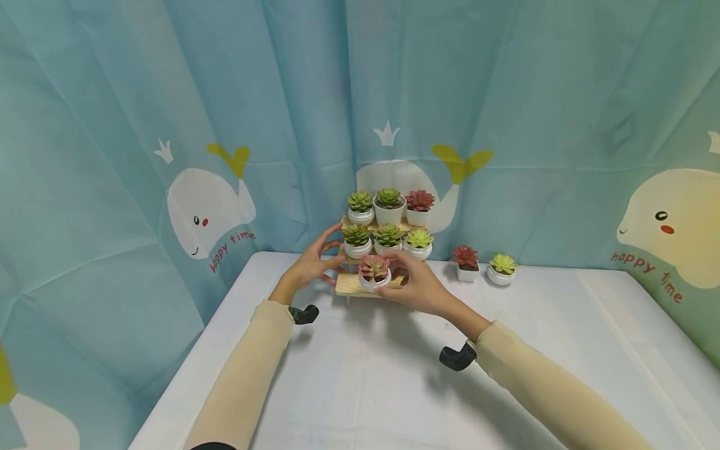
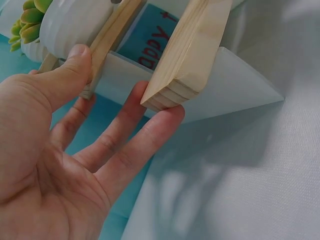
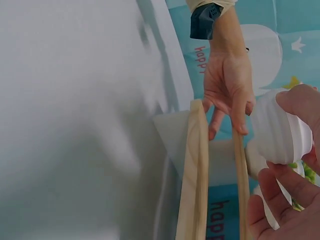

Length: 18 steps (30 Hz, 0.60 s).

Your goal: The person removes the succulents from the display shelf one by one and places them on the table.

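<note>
While the left hand (image 1: 308, 267), fingers spread, steadies the wooden stand (image 1: 352, 285) at frame centre, the right hand (image 1: 419, 287) pinches a seemingly upright pink succulent pot (image 1: 374, 274) on its lowest step.

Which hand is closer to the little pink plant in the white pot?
The right hand: it holds the pink plant on the bottom step. The left hand is off to the side, touching the wooden stand.

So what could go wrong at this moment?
The right hand grips the pink succulent pot at the front edge of the lowest step, so it might slip off. The wooden stand carries six more pots and only the left hand steadies it; a nudge could topple them.
</note>
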{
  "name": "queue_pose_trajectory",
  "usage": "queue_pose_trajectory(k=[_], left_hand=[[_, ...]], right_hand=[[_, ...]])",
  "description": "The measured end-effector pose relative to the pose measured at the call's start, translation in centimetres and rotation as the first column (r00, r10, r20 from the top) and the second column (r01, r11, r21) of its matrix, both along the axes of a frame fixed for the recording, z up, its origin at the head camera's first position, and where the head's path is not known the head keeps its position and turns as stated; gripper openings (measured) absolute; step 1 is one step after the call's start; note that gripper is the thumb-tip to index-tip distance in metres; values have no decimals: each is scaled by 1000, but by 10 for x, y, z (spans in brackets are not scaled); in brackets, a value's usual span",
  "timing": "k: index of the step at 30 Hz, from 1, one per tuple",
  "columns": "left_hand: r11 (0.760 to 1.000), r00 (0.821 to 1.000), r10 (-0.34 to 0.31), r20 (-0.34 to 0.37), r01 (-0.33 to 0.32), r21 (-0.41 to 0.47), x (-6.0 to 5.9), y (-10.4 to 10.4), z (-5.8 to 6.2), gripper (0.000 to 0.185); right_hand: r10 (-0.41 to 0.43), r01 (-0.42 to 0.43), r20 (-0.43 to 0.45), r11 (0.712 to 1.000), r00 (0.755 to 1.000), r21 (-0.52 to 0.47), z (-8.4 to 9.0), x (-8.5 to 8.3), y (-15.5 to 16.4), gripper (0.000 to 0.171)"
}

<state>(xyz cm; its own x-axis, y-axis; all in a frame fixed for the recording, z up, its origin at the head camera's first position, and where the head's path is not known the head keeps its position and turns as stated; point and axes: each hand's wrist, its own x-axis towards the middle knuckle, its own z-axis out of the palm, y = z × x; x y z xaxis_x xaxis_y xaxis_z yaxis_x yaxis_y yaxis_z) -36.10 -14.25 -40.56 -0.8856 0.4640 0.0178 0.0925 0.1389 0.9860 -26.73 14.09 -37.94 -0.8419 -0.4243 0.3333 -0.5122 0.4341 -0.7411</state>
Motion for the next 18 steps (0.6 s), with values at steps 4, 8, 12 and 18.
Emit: queue_pose_trajectory(k=[4, 8, 12, 18], left_hand=[[1000, 1000, 4, -4, -4, -3, 0, 1, 0, 79], [1000, 1000, -2, -2, 2, -1, 0, 1, 0, 80], [1000, 1000, -7, -6, 7, 5, -1, 1, -1, 80], [1000, 1000, -12, -9, 12, 9, -1, -1, 0, 81]], right_hand=[[-27, 27, -3, 999, 1000, 30, 4, 6, 13, 61], [-38, 38, 2, 998, 999, 51, 7, 14, 29, 62], [-35, 35, 12, 998, 999, 55, 10, 19, 46, 65], [-64, 62, 22, 995, 998, 74, 14, 25, 70, 63]])
